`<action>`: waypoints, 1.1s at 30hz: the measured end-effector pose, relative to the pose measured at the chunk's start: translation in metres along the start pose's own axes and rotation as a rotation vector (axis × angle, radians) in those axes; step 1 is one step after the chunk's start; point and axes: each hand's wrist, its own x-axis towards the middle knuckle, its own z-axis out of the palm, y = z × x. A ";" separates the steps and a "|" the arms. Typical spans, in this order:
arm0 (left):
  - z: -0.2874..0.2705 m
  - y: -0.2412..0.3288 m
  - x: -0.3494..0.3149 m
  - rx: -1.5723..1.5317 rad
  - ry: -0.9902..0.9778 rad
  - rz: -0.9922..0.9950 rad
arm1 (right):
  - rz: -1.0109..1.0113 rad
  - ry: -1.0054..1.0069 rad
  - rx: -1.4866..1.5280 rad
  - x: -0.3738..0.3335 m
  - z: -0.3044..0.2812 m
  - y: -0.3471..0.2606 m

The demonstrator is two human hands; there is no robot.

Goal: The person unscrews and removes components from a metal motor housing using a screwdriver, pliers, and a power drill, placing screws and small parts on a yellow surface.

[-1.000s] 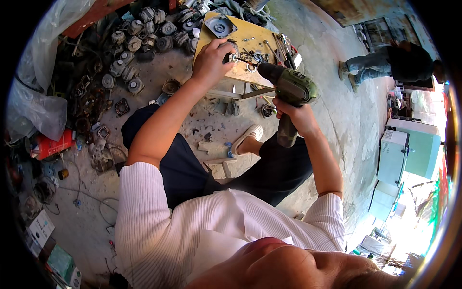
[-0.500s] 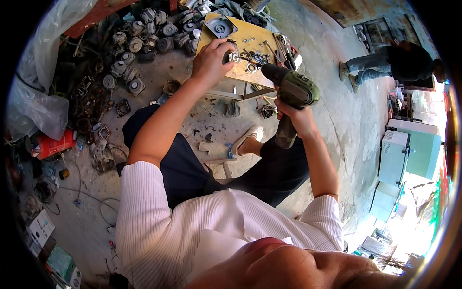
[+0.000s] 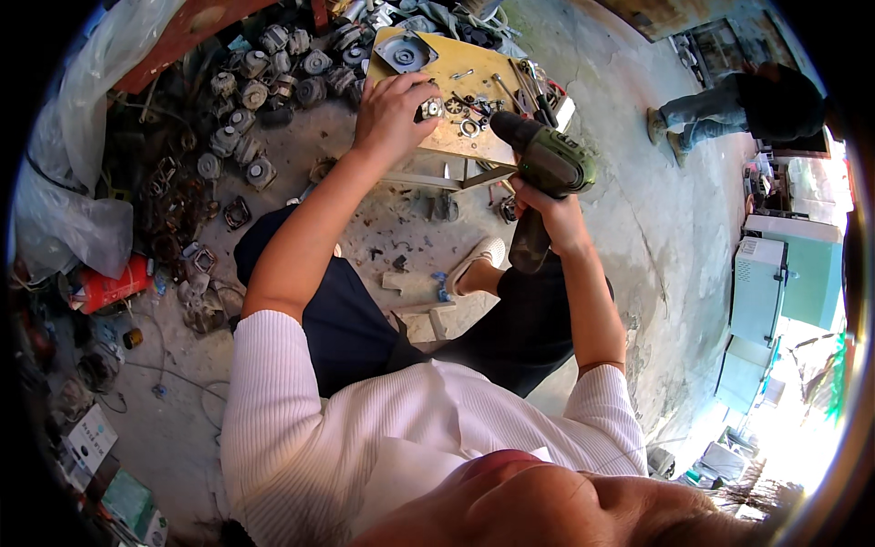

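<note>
My left hand (image 3: 392, 118) is closed around a small metal motor part (image 3: 431, 108) at the near left of a yellow-topped table (image 3: 478, 73). Its far side is hidden by my fingers. In my right hand (image 3: 554, 214) is a green cordless drill (image 3: 556, 162), gripped by its handle. The drill's black nose points left toward the table edge, apart from the motor part. A metal ring (image 3: 469, 129) and several small dark parts lie on the table beside my left hand. At the far left corner rests a grey square motor cover (image 3: 406, 53).
Hand tools (image 3: 538, 96) lie along the table's right side. Many used motors (image 3: 260, 91) are heaped on the floor at left, near a red container (image 3: 114, 283). A person (image 3: 747, 105) stands at the far right. Pale green cabinets (image 3: 758, 283) line the right side.
The drill's nose has drawn away from the motor part, to which a thin bit reached before. My left hand has shifted slightly left with the part.
</note>
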 end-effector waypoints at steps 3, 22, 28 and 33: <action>-0.001 0.005 0.000 0.046 0.038 0.061 | -0.007 0.017 0.104 0.003 -0.004 0.010; -0.021 0.007 0.007 0.050 -0.130 0.104 | 0.069 -0.409 -0.158 -0.019 -0.045 0.023; -0.008 -0.012 0.006 0.045 -0.078 0.161 | 0.093 -0.562 -1.014 -0.010 0.000 0.085; -0.005 -0.020 0.002 0.074 -0.116 0.200 | 0.107 -0.550 -1.280 0.002 0.085 0.247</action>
